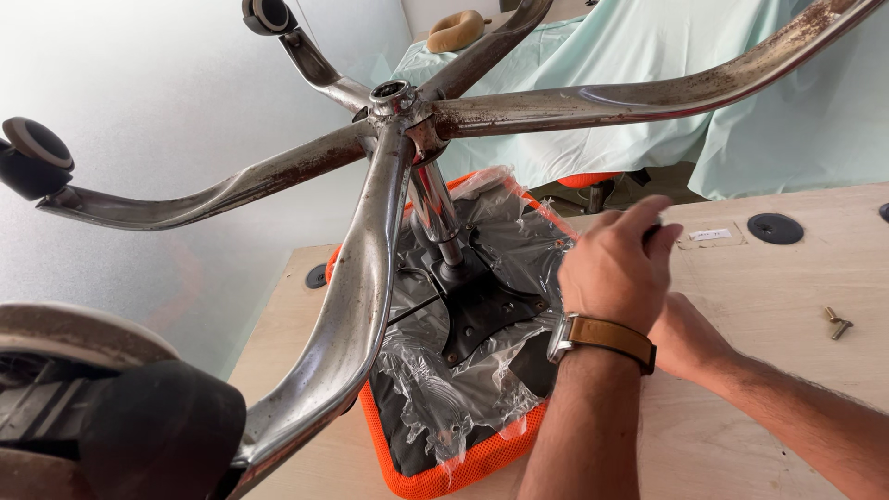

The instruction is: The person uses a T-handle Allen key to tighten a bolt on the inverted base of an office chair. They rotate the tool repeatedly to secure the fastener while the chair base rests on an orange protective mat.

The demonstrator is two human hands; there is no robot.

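Note:
An office chair lies upside down on a wooden table [741,435]. Its orange mesh seat [463,472] faces down, with crinkled clear plastic [444,389] over the black underside and its mounting plate [482,315]. The rusty chrome five-arm base [370,268] with black casters [32,157] points up toward me. My left hand [616,268], with a brown-strapped watch, is closed in a fist at the seat's right edge around a small dark object, only its tip showing. My right hand [690,338] rests on the table just behind the left wrist, its fingers hidden.
A brass bolt [837,322] lies loose on the table at the right. Black round cable caps [775,228] sit in the tabletop, and a white label [710,235] is close by. Behind stands a table draped in pale green cloth [648,56], with a tan cushion [454,30] on it.

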